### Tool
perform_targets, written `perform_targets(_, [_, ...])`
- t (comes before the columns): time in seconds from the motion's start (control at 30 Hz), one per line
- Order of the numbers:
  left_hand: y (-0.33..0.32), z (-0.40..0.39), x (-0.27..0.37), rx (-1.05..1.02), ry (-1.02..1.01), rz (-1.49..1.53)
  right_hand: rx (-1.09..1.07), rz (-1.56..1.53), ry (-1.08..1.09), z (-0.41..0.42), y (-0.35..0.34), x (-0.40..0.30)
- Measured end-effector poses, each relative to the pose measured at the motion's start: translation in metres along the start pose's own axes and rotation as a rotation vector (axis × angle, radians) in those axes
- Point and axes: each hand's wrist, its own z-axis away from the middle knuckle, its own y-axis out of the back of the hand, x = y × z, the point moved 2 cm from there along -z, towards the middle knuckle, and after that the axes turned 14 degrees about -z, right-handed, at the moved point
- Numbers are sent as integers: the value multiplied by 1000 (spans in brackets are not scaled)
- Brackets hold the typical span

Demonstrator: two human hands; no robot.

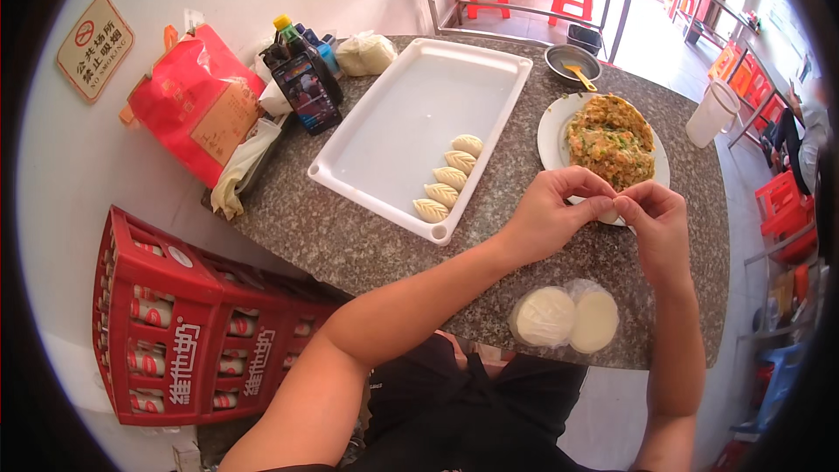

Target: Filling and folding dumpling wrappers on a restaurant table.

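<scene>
Between the fingertips of my left hand point(557, 210) and my right hand point(659, 216) I pinch a small pale dumpling point(609, 215), mostly hidden by the fingers. Both hands are over the near edge of a white plate point(552, 137), which carries a mound of chopped filling point(613, 137) with orange and green bits. Closer to my body, two stacks of round dough wrappers point(545, 316) lie side by side with clear plastic film. Left of my hands is a white plastic tray point(367, 195), where several pleated dumplings point(449, 177) line the right side.
Behind the plate is a metal bowl point(571, 62) with a yellow-handled utensil. A translucent jug point(713, 115) stands at the table's right edge. A phone point(307, 95), bottles and a red bag point(196, 101) crowd the left back. Red bottle crates point(196, 334) stand beside the granite table point(288, 229).
</scene>
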Motion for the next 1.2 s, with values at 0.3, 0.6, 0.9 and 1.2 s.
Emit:
perform_targets(0.3, [-4,-3,-11,101,57,194,-41,761,694,13,-29,-7])
perform_targets(0.6, [-1,-3,-12,74,26,228,-51,623,613,11,-29,-8])
perform_targets(0.9, [-4,-4,-1,38,35,409,-37,566,472,5,-23,4])
perform_targets(1.2, [27,-9,-42,386,114,-203,-305,462,498,-79,-121,-18])
